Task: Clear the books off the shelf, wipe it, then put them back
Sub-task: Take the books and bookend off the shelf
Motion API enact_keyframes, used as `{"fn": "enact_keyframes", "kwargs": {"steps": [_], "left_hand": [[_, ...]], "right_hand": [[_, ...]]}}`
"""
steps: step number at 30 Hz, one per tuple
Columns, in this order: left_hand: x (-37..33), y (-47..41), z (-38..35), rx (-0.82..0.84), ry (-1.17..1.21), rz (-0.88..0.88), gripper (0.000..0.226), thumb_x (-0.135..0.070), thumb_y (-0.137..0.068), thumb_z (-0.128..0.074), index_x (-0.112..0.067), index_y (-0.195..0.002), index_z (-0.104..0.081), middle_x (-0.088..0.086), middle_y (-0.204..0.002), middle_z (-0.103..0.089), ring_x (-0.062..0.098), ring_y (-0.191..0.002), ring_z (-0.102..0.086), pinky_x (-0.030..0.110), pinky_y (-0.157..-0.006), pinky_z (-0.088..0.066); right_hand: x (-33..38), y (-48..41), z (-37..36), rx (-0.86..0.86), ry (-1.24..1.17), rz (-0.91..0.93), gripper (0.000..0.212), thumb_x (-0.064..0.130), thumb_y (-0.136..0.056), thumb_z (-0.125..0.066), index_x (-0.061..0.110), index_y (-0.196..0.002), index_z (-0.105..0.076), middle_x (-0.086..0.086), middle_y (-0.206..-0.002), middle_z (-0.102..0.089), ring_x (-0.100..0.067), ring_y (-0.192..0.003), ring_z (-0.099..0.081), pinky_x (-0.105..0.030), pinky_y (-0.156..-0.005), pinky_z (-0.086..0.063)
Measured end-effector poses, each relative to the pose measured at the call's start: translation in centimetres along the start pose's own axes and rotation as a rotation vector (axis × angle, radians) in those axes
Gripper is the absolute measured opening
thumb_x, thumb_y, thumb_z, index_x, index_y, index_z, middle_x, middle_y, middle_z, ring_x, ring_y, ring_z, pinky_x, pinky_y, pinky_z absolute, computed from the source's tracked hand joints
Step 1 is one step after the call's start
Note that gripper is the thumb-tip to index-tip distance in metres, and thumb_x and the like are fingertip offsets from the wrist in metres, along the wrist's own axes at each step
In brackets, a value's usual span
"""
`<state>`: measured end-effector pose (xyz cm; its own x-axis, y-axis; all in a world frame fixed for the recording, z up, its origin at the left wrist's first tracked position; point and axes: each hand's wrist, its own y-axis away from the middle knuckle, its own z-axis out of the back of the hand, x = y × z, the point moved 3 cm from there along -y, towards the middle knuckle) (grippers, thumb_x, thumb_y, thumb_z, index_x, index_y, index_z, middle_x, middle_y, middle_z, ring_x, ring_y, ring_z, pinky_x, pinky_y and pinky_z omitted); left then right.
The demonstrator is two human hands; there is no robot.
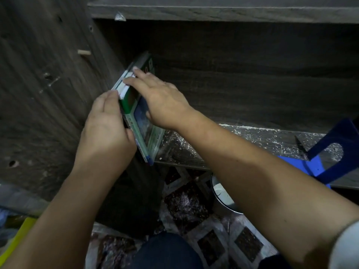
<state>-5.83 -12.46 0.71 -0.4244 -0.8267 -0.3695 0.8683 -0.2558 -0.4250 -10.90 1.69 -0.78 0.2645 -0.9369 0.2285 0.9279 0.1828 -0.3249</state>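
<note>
A small stack of green-covered books [142, 123] stood tilted at the far left end of the shelf [252, 140], leaning against the wooden side panel [48, 84]. The left hand [108, 125] gripped their near edge, fingers curled round the spines and thumb on the page tops, while the right hand [161, 100] lay over them with straight fingers across the top edges and its thumb against the right cover. Pale specks [178, 140] dusted the shelf board, a blue bookend [334, 144] stood well to the right, and a metal pail [223, 195] sat below on the patterned floor [186, 206].
</note>
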Motion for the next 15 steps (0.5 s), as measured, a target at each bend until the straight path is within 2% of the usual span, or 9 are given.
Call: {"fn": "enact_keyframes", "kwargs": {"steps": [3, 4, 5, 6, 7, 9, 12, 15], "left_hand": [[-0.1, 0.0, 0.1, -0.001, 0.010, 0.000, 0.072, 0.001, -0.080, -0.058, -0.002, -0.146, -0.032, 0.013, -0.149, -0.035, 0.025, -0.135, -0.034, 0.022, -0.106, -0.020], [-0.2, 0.0, 0.2, 0.002, 0.010, 0.005, 0.072, 0.002, -0.080, -0.059, -0.003, -0.147, -0.031, 0.012, -0.149, -0.035, 0.024, -0.135, -0.035, 0.020, -0.104, -0.019], [-0.2, 0.0, 0.2, 0.005, 0.008, 0.009, 0.073, 0.002, -0.081, -0.059, -0.003, -0.147, -0.031, 0.012, -0.149, -0.035, 0.024, -0.135, -0.035, 0.018, -0.102, -0.018], [-0.2, 0.0, 0.3, 0.009, 0.004, 0.012, 0.073, 0.002, -0.081, -0.059, -0.004, -0.148, -0.030, 0.011, -0.149, -0.034, 0.023, -0.134, -0.035, 0.018, -0.101, -0.018], [-0.2, 0.0, 0.3, 0.012, 0.002, 0.015, 0.073, 0.001, -0.081, -0.059, -0.005, -0.148, -0.030, 0.010, -0.149, -0.034, 0.023, -0.134, -0.035, 0.018, -0.101, -0.018], [-0.3, 0.0, 0.3, 0.015, 0.006, 0.018, 0.074, 0.001, -0.081, -0.058, -0.005, -0.148, -0.029, 0.009, -0.149, -0.033, 0.023, -0.134, -0.034, 0.017, -0.101, -0.017], [-0.3, 0.0, 0.3, 0.014, 0.014, 0.019, 0.075, 0.001, -0.081, -0.059, -0.006, -0.149, -0.029, 0.008, -0.149, -0.033, 0.021, -0.133, -0.034, 0.015, -0.098, -0.017], [-0.3, 0.1, 0.3, 0.006, 0.025, 0.011, 0.074, 0.001, -0.080, -0.059, -0.006, -0.148, -0.030, 0.008, -0.147, -0.036, 0.020, -0.130, -0.037, 0.015, -0.097, -0.019]], "right_hand": [[-0.1, -0.3, 0.5, -0.047, -0.033, 0.028, 0.073, -0.002, -0.077, -0.062, 0.022, -0.140, -0.036, -0.003, -0.157, -0.025, -0.022, -0.143, -0.027, -0.041, -0.111, -0.031], [-0.2, -0.4, 0.6, -0.066, -0.058, 0.039, 0.067, -0.002, -0.076, -0.063, 0.018, -0.135, -0.039, -0.005, -0.152, -0.035, -0.023, -0.136, -0.038, -0.039, -0.104, -0.039], [-0.2, -0.4, 0.7, -0.086, -0.080, 0.042, 0.061, 0.001, -0.075, -0.065, 0.016, -0.130, -0.042, -0.005, -0.143, -0.045, -0.023, -0.125, -0.049, -0.036, -0.091, -0.045], [-0.2, -0.5, 0.7, -0.109, -0.092, 0.039, 0.057, 0.003, -0.075, -0.067, 0.016, -0.125, -0.043, -0.003, -0.132, -0.051, -0.023, -0.110, -0.057, -0.033, -0.076, -0.045], [-0.2, -0.7, 0.8, -0.132, -0.092, 0.034, 0.055, 0.006, -0.075, -0.069, 0.017, -0.123, -0.043, -0.002, -0.125, -0.054, -0.024, -0.099, -0.060, -0.032, -0.068, -0.043], [-0.1, -1.0, 0.7, -0.153, -0.046, 0.042, 0.064, 0.009, -0.075, -0.071, 0.021, -0.131, -0.042, 0.000, -0.127, -0.051, -0.023, -0.096, -0.061, -0.035, -0.068, -0.048], [-0.1, -1.4, 0.3, -0.102, 0.078, 0.069, 0.082, 0.010, -0.079, -0.069, 0.030, -0.148, -0.030, 0.000, -0.142, -0.040, -0.022, -0.110, -0.056, -0.032, -0.077, -0.047], [-0.2, -1.4, 0.3, -0.102, 0.100, 0.058, 0.076, 0.014, -0.082, -0.067, 0.033, -0.147, -0.033, -0.001, -0.141, -0.039, -0.024, -0.110, -0.055, -0.034, -0.077, -0.046]]}}
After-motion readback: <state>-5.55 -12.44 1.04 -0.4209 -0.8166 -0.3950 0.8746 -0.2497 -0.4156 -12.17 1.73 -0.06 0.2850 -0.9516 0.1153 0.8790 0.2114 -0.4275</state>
